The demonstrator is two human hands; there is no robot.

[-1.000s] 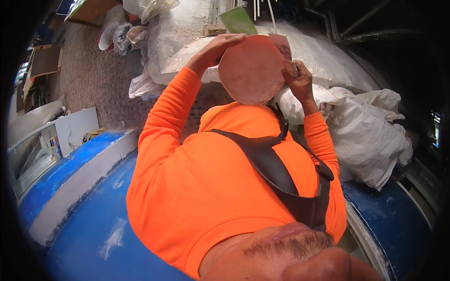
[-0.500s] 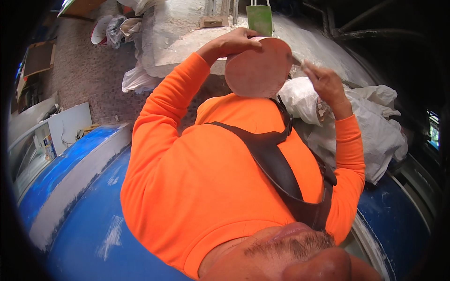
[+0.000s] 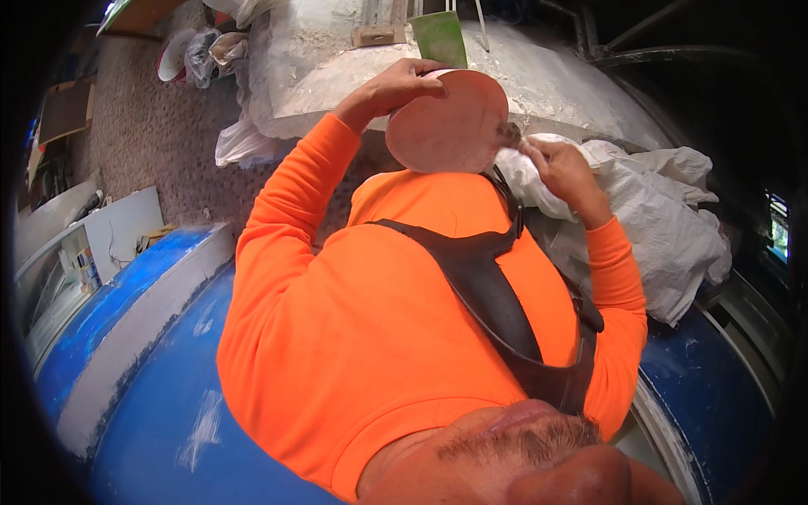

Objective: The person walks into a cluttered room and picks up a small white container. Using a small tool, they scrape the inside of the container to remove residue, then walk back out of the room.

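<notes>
My left hand (image 3: 404, 84) grips the upper left edge of a round, flat, pale pink disc (image 3: 446, 126), held upright above my orange-sleeved body with thumb over its face. My right hand (image 3: 555, 164) has its fingers closed on a small, blurred, dark tool (image 3: 509, 135) at the disc's right edge; its shape is hard to make out and partly hidden. Just behind the disc stand a green board (image 3: 438, 34) and a small wooden piece (image 3: 379, 35), both on a dusty pale slab (image 3: 572, 93).
White crumpled sacks (image 3: 640, 227) lie at the right beside dark metal framework (image 3: 623, 42). A pebbled floor (image 3: 143, 143) runs along the left, with bagged items (image 3: 202, 55) and panels (image 3: 126, 227). A scuffed blue surface (image 3: 160, 362) lies behind my body.
Since a second ago the disc has tilted and looks narrower; in the last half second it shifted left. My right hand moved rightward off the disc, then back toward its right edge.
</notes>
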